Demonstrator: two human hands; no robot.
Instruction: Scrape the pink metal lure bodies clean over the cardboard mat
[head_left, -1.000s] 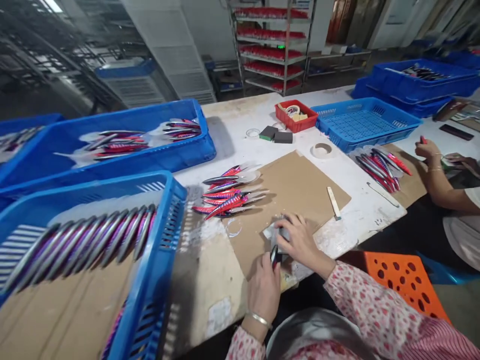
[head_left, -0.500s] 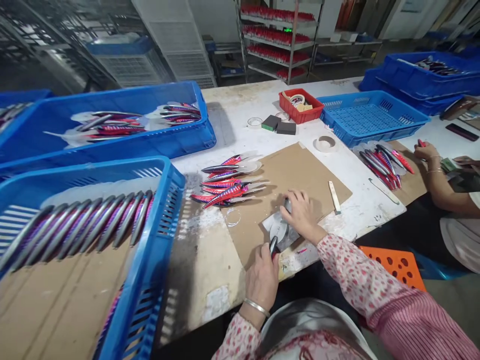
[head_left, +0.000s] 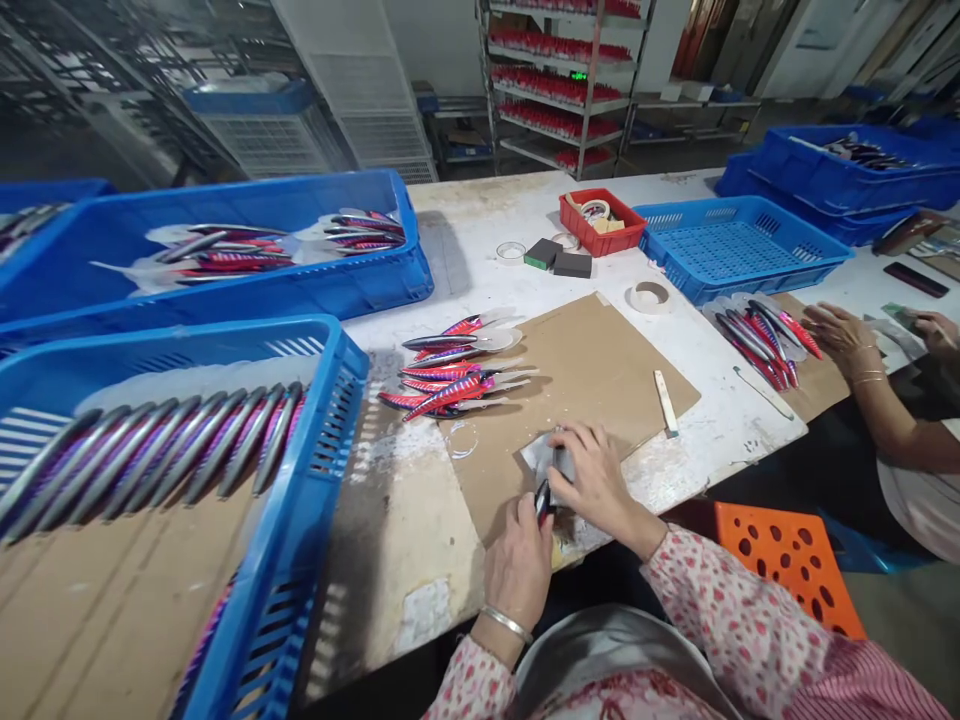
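Observation:
My left hand (head_left: 517, 565) is closed around a dark-backed fishing lure (head_left: 541, 498) at the near edge of the table, most of its body hidden by the fingers. The lure's clear lip points away from me, over a small whitish sheet (head_left: 534, 452) on brown cardboard (head_left: 600, 365). Beside it, my right hand (head_left: 592, 478) is curled around a small grey block (head_left: 562, 462) pressed down at the lip; its kind is unclear. Left of the hands lies a pile of red, purple and silver fishing lures (head_left: 450, 385) with clear lips.
A blue basket (head_left: 341, 370) with a row of lures stands at left, a blue crate (head_left: 420, 270) of lures behind it. A tape roll (head_left: 649, 297), a flat-handled tool (head_left: 664, 403), dark blocks (head_left: 572, 265) and a red box (head_left: 607, 240) lie beyond. A co-worker's hand (head_left: 840, 335) is at right.
My right hand has moved nearer to me with the grey block, from the far end of the sheet to close beside the left hand. The left hand stays almost in place.

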